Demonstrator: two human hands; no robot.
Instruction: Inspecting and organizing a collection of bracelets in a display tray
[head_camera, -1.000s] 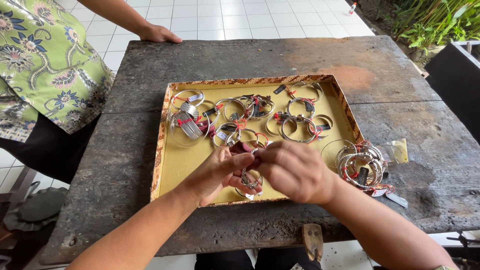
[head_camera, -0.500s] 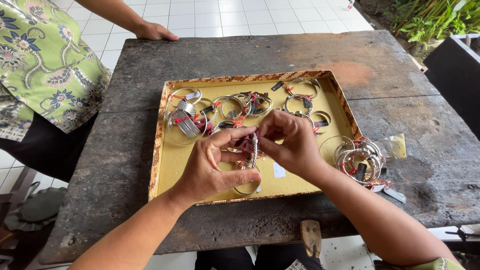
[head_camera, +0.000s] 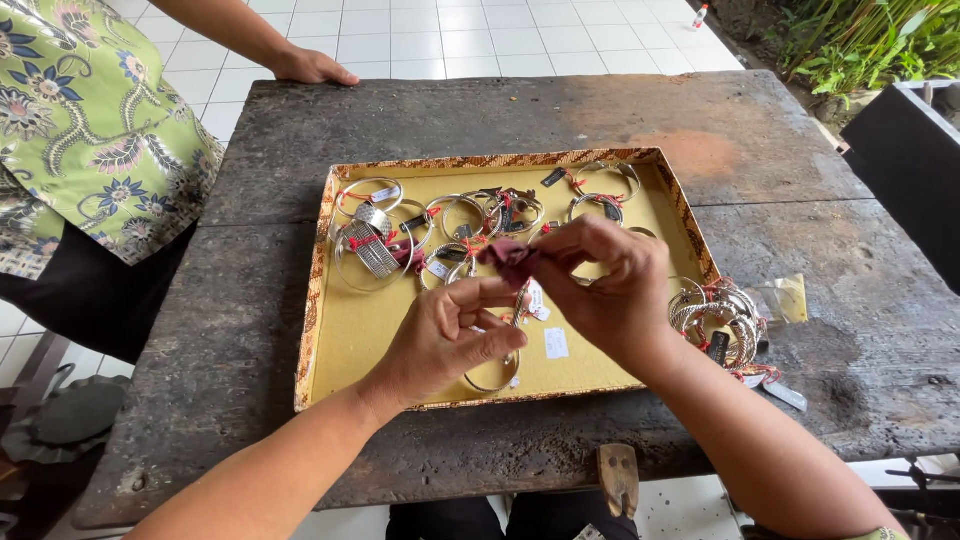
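1. Head view: the left hand (head_camera: 440, 345) has its grip clamped on a silver bangle (head_camera: 497, 372) over the near half of a shallow yellow tray (head_camera: 345, 330).
2. The right hand (head_camera: 615, 290) has its grip clamped on a small dark red cloth (head_camera: 508, 258), held just above the left grip and touching the top of the bangle.
3. A small white tag (head_camera: 534, 299), oblong, hangs between the two grips; whether it is tied to the bangle I cannot tell.
4. A second white label (head_camera: 556, 343), a small rectangle, lies flat on the tray floor just right of the left grip.
5. Beyond both grips, along the far half of the tray, lies a group of silver bangles (head_camera: 460, 215) tied with red thread, carrying small black and white tags; they overlap too much to count exactly.
6. Right of the right grip, outside the tray on the dark desk (head_camera: 250, 300), sits one heap of bangles (head_camera: 720, 320) with a black tag, and beside it one clear, yellowish plastic bag (head_camera: 790, 298).
7. Far left of the grips, another person's hand (head_camera: 312, 68) rests on the desk corner; that makes three hands in view.
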